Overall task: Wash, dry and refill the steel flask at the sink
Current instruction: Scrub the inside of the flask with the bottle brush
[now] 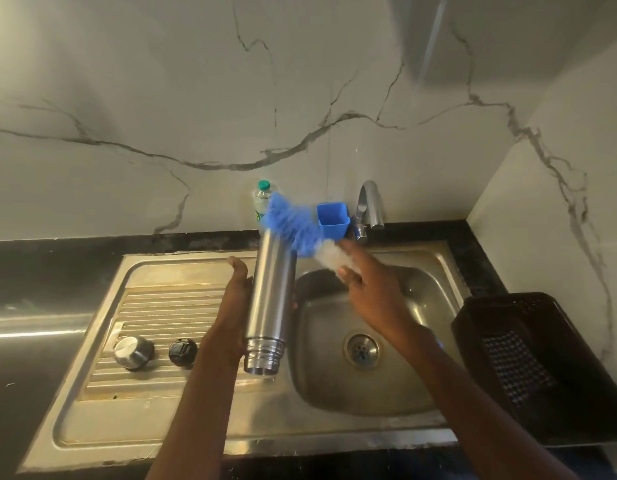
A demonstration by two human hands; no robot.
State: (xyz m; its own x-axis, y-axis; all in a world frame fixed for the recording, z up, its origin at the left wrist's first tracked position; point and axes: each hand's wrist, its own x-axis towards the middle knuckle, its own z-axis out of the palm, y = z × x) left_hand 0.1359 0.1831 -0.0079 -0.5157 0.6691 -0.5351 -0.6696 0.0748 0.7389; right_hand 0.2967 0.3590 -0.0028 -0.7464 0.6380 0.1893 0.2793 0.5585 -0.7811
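Observation:
My left hand [232,306] grips the tall steel flask [270,299] from its left side, holding it above the divide between drainboard and sink basin [334,386]. The threaded open mouth points down toward me. My right hand [362,282] holds the pale handle of a blue bristle brush [289,223], blurred, its bristles against the flask's far upper end. On the drainboard [154,306] to the left lie the steel cap [133,351] and the black stopper [183,351].
A chrome tap [371,206] stands behind the basin with a blue square holder [333,218] beside it. A plastic bottle with a green cap [262,197] stands against the marble wall. A black perforated basket [528,362] sits right of the sink on the dark counter.

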